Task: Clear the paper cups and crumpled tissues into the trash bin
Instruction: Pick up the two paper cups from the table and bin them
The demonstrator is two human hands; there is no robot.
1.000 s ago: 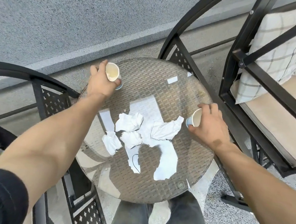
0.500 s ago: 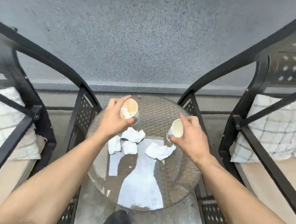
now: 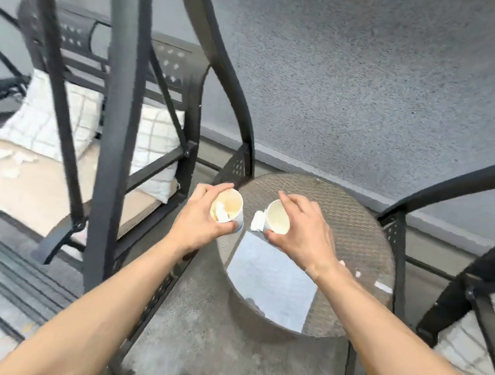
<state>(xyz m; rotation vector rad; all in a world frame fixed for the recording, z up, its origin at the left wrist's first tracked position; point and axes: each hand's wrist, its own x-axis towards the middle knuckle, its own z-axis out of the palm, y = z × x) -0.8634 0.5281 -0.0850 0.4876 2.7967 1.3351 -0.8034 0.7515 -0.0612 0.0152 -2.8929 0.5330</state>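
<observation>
Over the round glass table your left hand grips one paper cup holding tissue scraps, right hand curls round the other cup beside a crumpled tissue; keep both upright, no bin visible yet

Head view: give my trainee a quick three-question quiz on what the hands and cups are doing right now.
1. True or false: the left hand holds a paper cup with tissue inside.
2. What does the right hand grip? A) a pillow B) a second cup C) nothing
3. Fill in: a white tissue shows between the two ____.

Key: 1 true; 2 B; 3 cups. No trash bin is in view.
</observation>
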